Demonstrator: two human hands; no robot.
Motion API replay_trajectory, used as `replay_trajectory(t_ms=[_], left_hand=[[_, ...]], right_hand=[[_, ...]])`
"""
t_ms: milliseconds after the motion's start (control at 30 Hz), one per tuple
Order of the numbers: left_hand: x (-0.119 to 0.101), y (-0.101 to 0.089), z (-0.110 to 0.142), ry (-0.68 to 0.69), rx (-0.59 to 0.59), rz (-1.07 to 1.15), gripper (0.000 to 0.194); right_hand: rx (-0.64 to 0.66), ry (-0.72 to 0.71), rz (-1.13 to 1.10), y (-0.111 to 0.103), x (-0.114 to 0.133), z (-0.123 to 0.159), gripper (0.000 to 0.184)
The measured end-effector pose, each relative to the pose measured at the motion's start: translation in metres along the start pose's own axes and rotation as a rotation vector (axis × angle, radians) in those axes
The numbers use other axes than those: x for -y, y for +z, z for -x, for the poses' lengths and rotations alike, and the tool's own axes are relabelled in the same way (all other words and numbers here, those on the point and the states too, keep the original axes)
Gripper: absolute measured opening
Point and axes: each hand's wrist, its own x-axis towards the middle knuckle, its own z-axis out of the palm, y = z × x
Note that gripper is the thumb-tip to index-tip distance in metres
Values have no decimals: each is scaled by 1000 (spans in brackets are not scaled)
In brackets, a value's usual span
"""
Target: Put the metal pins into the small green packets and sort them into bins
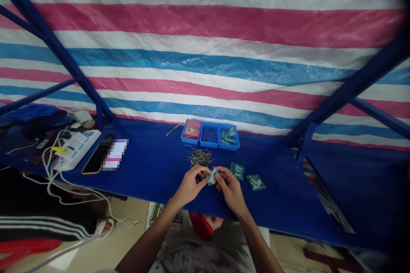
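Note:
Above the near edge of the blue table (153,166), my left hand (190,185) and my right hand (229,187) meet, both pinched on a small clear green-tinted packet (212,176). Just beyond my hands lies a pile of dark screws (200,157). Two more small green packets (237,170) (256,182) lie flat to the right of my right hand.
Three blue bins (209,135) stand in a row at the back: red item, screws, green packets. A phone (96,158), a white power strip (75,148) with cables and a cup (82,116) sit at the left. Blue frame bars (349,89) cross both sides before a striped tarp.

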Motion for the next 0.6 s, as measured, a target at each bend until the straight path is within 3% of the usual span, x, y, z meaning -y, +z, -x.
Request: replay_trajectory(t_ms=[200, 300, 467, 600], left_hand=[[5, 1, 1, -46, -28, -25, 32], [10, 2, 1, -70, -29, -14, 36], [14, 2, 1, -88, -17, -9, 40], [10, 1, 1, -34, -54, -46, 44]], right_hand=[[-70, -41, 78, 2, -1, 2, 34], [-25, -59, 104, 2, -2, 3, 26], [-8, -133, 149, 2, -1, 3, 33], [15, -136, 159, 1, 2, 3, 19]])
